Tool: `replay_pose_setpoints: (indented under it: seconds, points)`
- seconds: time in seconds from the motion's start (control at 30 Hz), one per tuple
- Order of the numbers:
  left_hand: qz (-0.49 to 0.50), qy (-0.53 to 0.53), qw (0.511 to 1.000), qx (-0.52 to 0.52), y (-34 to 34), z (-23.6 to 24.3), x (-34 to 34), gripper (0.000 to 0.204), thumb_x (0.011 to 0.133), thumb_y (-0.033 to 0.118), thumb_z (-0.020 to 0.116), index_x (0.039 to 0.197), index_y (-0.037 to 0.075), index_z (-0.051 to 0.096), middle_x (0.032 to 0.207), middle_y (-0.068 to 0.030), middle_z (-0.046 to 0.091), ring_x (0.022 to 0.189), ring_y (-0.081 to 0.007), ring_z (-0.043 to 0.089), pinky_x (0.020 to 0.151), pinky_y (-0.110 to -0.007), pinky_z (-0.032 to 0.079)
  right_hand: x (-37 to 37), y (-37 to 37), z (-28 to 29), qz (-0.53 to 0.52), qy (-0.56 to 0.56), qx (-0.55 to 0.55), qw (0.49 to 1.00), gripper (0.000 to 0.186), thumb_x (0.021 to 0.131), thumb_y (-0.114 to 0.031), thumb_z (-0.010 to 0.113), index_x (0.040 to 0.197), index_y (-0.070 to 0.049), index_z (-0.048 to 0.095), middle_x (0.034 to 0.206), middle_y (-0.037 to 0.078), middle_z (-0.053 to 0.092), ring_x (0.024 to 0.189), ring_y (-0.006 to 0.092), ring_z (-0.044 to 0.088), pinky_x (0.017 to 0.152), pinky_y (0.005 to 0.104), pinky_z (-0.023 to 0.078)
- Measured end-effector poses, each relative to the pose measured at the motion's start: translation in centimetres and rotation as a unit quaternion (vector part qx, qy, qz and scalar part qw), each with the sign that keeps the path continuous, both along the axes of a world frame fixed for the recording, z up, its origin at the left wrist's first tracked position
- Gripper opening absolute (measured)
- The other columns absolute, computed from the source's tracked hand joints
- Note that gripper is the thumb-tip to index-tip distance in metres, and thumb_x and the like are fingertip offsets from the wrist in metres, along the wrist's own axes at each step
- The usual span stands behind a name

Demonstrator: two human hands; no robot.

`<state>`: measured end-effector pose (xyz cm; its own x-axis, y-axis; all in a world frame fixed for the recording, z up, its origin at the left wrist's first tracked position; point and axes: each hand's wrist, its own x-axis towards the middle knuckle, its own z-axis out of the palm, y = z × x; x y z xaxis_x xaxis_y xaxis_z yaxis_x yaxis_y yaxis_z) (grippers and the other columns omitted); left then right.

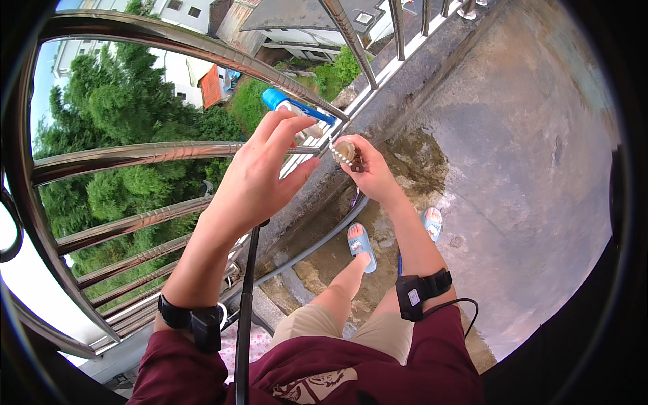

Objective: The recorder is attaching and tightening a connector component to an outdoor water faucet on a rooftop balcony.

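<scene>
My left hand (266, 169) is raised by the corner of the metal railing, its thumb apart from its bent fingers and nothing visible between them. Just past its fingertips is a blue and white object (273, 99) with a long blue bar, lying against the railing; its kind is unclear. A small pale piece (312, 131) shows close to those fingertips, and I cannot tell whether they touch. My right hand (371, 172) is closed around a small bunch (345, 152) of round beige and dark brown pieces edged with white beads.
A shiny metal railing (135, 160) runs along the left and far side, with trees (101, 101) and buildings below. Along the low concrete ledge lies a grey hose (304, 255). A black pole (246, 310) rises beside my left arm. Wet patches mark the concrete floor (520, 182).
</scene>
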<state>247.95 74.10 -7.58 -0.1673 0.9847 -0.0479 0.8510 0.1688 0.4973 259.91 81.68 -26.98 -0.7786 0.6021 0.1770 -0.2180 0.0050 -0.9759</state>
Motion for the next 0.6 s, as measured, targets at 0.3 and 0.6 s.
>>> replay_pose_setpoints:
  seconds: [0.3, 0.6]
  points:
    - [0.019, 0.116, 0.992, -0.04, 1.2, -2.5, -4.2, 0.052, 0.074, 0.016, 0.069, 0.12, 0.005, 0.047, 0.12, -0.0115, 0.046, 0.102, -0.0257, 0.051, 0.079, -0.033, 0.045, -5.8, 0.5, -2.1, -0.13, -0.089, 0.22, 0.963, 0.043, 0.064, 0.002, 0.057, 0.103, -0.015, 0.052, 0.094, 0.003, 0.053, 0.094, 0.0254, 0.048, 0.085, 0.0376, 0.032]
    - [-0.023, 0.08, 0.996, -0.036, 1.8, -2.8, -5.8, 0.056, 0.072, 0.014, 0.071, 0.121, 0.002, 0.045, 0.109, -0.0129, 0.048, 0.091, -0.0259, 0.052, 0.074, -0.032, 0.045, -6.9, 1.0, -1.7, -0.121, -0.051, 0.188, 0.973, 0.049, 0.063, 0.008, 0.055, 0.109, -0.007, 0.047, 0.1, 0.012, 0.053, 0.097, 0.0326, 0.05, 0.083, 0.0385, 0.041]
